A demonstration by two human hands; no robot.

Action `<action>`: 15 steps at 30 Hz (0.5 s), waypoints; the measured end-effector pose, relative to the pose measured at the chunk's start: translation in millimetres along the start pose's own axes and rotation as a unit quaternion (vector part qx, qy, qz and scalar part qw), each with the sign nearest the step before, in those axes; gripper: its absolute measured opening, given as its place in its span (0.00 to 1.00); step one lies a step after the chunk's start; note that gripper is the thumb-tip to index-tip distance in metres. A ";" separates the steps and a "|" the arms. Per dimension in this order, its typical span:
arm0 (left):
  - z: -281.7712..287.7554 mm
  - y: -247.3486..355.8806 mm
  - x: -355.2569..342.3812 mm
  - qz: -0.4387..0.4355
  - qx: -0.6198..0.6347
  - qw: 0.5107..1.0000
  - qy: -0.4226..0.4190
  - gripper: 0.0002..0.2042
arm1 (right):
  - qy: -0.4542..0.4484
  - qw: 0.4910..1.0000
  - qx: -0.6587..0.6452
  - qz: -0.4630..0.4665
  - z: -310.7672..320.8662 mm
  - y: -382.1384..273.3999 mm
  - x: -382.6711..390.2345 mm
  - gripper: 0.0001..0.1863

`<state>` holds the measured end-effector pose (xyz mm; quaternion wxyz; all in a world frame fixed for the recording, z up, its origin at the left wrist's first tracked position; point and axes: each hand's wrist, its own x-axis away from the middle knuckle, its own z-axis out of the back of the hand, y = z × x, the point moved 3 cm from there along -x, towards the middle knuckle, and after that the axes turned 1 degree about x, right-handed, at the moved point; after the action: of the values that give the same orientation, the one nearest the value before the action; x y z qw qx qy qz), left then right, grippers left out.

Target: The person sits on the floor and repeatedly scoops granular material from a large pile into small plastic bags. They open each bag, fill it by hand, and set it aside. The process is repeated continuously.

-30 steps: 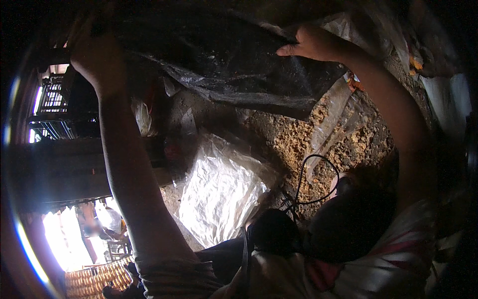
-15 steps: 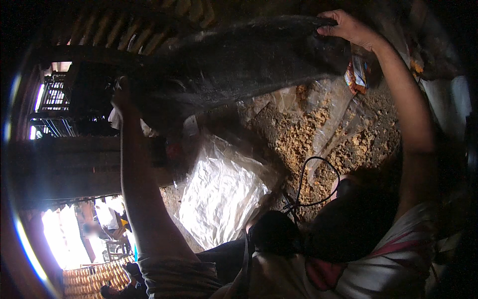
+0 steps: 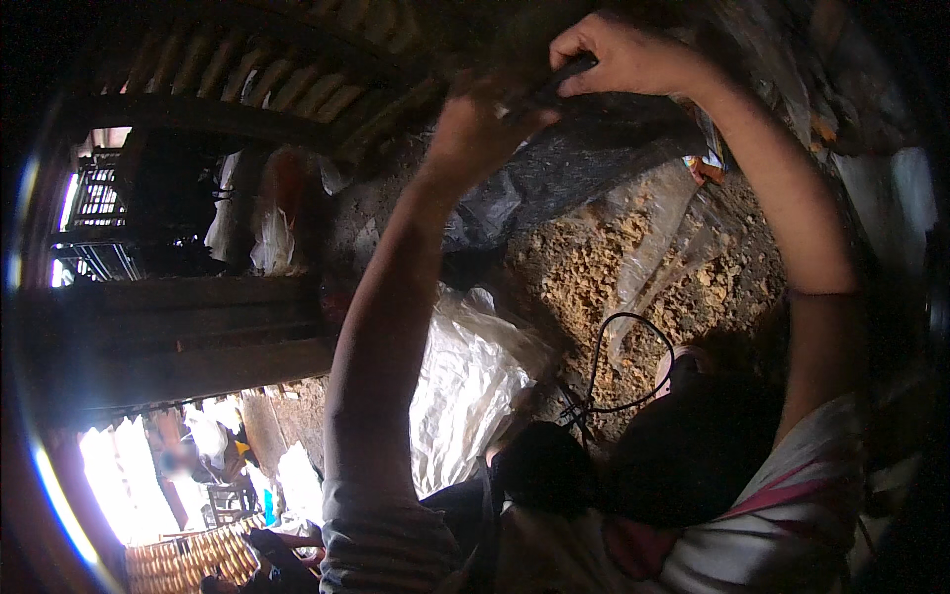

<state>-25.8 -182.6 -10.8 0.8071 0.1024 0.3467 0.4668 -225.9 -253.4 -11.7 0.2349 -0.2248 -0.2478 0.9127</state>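
A dark plastic sheet (image 3: 604, 144) hangs from both of my hands at the top of the view, its lower part drooping over the crumbly ground. My right hand (image 3: 628, 59) pinches a bunched edge of it between thumb and fingers. Close by on the left, my left hand (image 3: 480, 129) is closed on the sheet too, somewhat smeared by motion. Below the sheet a long strip of clear plastic (image 3: 648, 267) lies across yellowish-brown crumbs (image 3: 569, 272). A shiny whitish plastic sack (image 3: 470, 381) rests beside my left forearm.
A black cord (image 3: 596, 366) loops in front of my body. A colourful wrapper (image 3: 703, 170) lies under the sheet's right end. On the left runs a wooden beam (image 3: 198, 332); a slatted wall (image 3: 228, 64) stands behind. A blurred person (image 3: 178, 470) is at lower left.
My left hand has swung right and up with its end of the sheet, close to my right hand. My right hand has shifted left. The stretched sheet is now doubled over and slack.
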 end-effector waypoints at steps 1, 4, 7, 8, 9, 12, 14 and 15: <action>-8.5 -2.0 -6.3 -0.046 -0.088 0.995 -0.026 0.17 | -0.024 1.000 -0.004 -0.013 -0.1 -11.4 -8.3 0.20; -7.7 14.2 -25.5 0.015 -0.035 0.999 0.011 0.15 | 0.268 0.957 -0.108 -0.015 1.4 -53.3 -0.3 0.16; 1.7 17.8 -27.3 0.040 0.003 0.998 0.053 0.14 | 0.289 0.953 -0.088 -0.036 -4.7 -40.9 4.4 0.15; 5.0 19.8 -28.2 0.040 -0.016 0.998 0.047 0.14 | 0.171 0.979 -0.050 -0.099 -2.2 -24.9 11.5 0.19; 9.9 21.6 -28.8 0.041 -0.036 0.998 0.042 0.14 | 0.048 0.986 -0.013 -0.160 -1.9 -3.1 22.0 0.23; 15.9 14.8 -27.9 0.050 -0.063 0.996 0.046 0.14 | 0.035 0.968 0.037 -0.244 -28.5 55.8 57.6 0.28; 17.6 12.4 -27.0 0.066 -0.068 0.994 0.052 0.14 | -0.122 0.959 0.062 -0.247 -30.2 80.8 86.7 0.35; 18.9 12.3 -25.7 0.078 -0.072 0.993 0.055 0.14 | -0.138 0.956 0.089 -0.243 -29.7 91.7 92.2 0.36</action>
<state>-30.2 -194.1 21.1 0.7534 0.0450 0.3467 0.5569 -312.1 -263.6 -113.0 0.4319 -0.0076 -0.2424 0.8687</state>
